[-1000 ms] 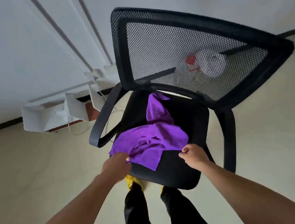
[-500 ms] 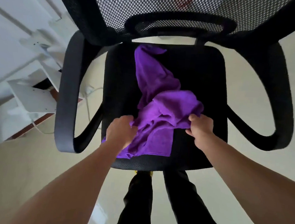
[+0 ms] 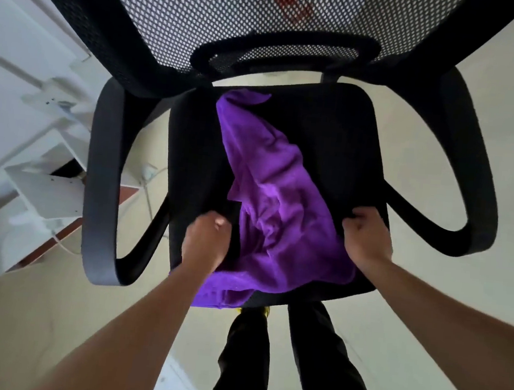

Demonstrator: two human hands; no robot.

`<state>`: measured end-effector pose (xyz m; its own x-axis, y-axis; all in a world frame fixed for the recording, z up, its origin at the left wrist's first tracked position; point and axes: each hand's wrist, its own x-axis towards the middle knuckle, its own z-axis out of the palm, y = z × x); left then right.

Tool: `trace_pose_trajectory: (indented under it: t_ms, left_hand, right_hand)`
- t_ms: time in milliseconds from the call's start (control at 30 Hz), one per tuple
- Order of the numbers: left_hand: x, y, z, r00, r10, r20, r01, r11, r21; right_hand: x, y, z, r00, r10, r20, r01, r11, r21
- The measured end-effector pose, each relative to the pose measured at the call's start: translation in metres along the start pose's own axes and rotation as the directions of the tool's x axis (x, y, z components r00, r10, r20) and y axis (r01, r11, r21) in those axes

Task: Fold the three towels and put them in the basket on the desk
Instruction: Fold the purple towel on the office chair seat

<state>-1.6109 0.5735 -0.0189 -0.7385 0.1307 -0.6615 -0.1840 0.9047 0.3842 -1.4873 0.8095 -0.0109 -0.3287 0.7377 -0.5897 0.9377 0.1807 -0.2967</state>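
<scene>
A purple towel (image 3: 268, 195) lies crumpled on the black seat (image 3: 340, 146) of an office chair, running from the seat's back to its front edge and hanging a little over it. My left hand (image 3: 206, 240) grips the towel's left side with curled fingers. At the towel's right edge my right hand (image 3: 365, 235) pinches the cloth. Only this one towel is in view; no basket or desk shows.
The chair's mesh backrest (image 3: 234, 15) fills the top of the view, and its black armrests (image 3: 101, 181) curve out on both sides. White shelving (image 3: 42, 188) stands on the floor at the left. My legs (image 3: 265, 366) are just in front of the seat.
My head has come closer over the chair. Both hands moved apart along the towel, the right one out toward the seat's right edge, spreading the cloth wider.
</scene>
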Motion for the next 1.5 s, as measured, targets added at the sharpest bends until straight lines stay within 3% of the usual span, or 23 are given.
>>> trace_pose_trajectory:
  t_ms: [67, 133, 233, 367, 433, 533, 600, 733, 833, 967, 1067, 1200, 1300, 1367, 1433, 1500]
  left_hand:
    - [0.032, 0.017, -0.002, 0.992, -0.128, 0.009, 0.125, 0.951, -0.284]
    - [0.054, 0.026, 0.003, 0.985, -0.173, 0.024, 0.168, 0.904, -0.392]
    - [0.058, 0.045, 0.007, 0.996, -0.091, -0.007, 0.086, 0.953, -0.290]
    - [0.051, 0.036, -0.007, 0.987, -0.103, -0.128, 0.090, 0.991, -0.102]
    - [0.044, 0.024, -0.013, 0.969, -0.176, -0.175, 0.145, 0.973, -0.179]
    - [0.024, 0.021, -0.008, 0.966, -0.241, -0.095, 0.191, 0.910, -0.369]
    - [0.015, 0.023, -0.001, 0.960, -0.279, -0.018, 0.233, 0.835, -0.498]
    - [0.018, 0.026, 0.005, 0.911, -0.360, 0.200, 0.376, 0.530, -0.760]
    - [0.027, 0.028, 0.003, 0.920, -0.326, 0.216, 0.354, 0.460, -0.814]
    - [0.030, 0.031, -0.004, 0.944, -0.315, 0.103, 0.263, 0.523, -0.811]
    - [0.036, 0.027, -0.022, 0.927, -0.370, -0.063, 0.163, 0.549, -0.820]
    - [0.060, 0.028, -0.047, 0.886, -0.411, -0.215, 0.113, 0.641, -0.759]
    - [0.065, 0.046, -0.046, 0.856, -0.335, -0.394, 0.081, 0.839, -0.538]
    - [0.055, 0.058, -0.034, 0.849, -0.164, -0.502, -0.019, 0.940, -0.340]
    - [0.040, 0.062, -0.011, 0.921, 0.006, -0.390, -0.123, 0.954, -0.275]
    - [0.022, 0.054, 0.016, 0.989, 0.080, -0.125, -0.110, 0.959, -0.260]
  right_hand:
    - [0.019, -0.029, 0.005, 0.994, -0.105, 0.026, 0.102, 0.992, 0.079]
    - [0.031, -0.049, 0.017, 0.978, -0.156, 0.140, 0.145, 0.985, 0.089]
    - [0.041, -0.053, 0.031, 0.947, -0.211, 0.243, 0.217, 0.976, 0.002]
    - [0.044, -0.019, 0.007, 0.975, -0.189, 0.120, 0.204, 0.970, -0.132]
    - [0.040, 0.012, -0.012, 0.988, -0.090, 0.122, 0.115, 0.969, -0.217]
    - [0.022, 0.038, -0.028, 0.954, 0.063, 0.292, 0.060, 0.917, -0.394]
    - [0.017, 0.034, -0.028, 0.961, 0.027, 0.275, 0.098, 0.898, -0.428]
    - [0.032, -0.023, -0.021, 0.973, -0.216, 0.078, 0.220, 0.974, -0.055]
    - [0.061, -0.082, -0.006, 0.961, -0.246, 0.130, 0.235, 0.968, 0.093]
    - [0.075, -0.122, 0.020, 0.929, -0.278, 0.245, 0.284, 0.959, 0.015]
    - [0.079, -0.115, 0.016, 0.956, -0.246, 0.159, 0.254, 0.967, -0.029]
    - [0.087, -0.072, -0.017, 0.991, -0.131, 0.032, 0.129, 0.990, 0.064]
    - [0.086, -0.052, -0.030, 0.999, 0.019, 0.026, -0.026, 0.953, 0.301]
    - [0.082, -0.062, -0.038, 0.995, 0.083, 0.062, -0.103, 0.877, 0.469]
    - [0.078, -0.083, -0.039, 0.993, 0.069, 0.094, -0.113, 0.769, 0.629]
    - [0.069, -0.112, -0.032, 0.992, -0.006, 0.129, -0.090, 0.685, 0.723]
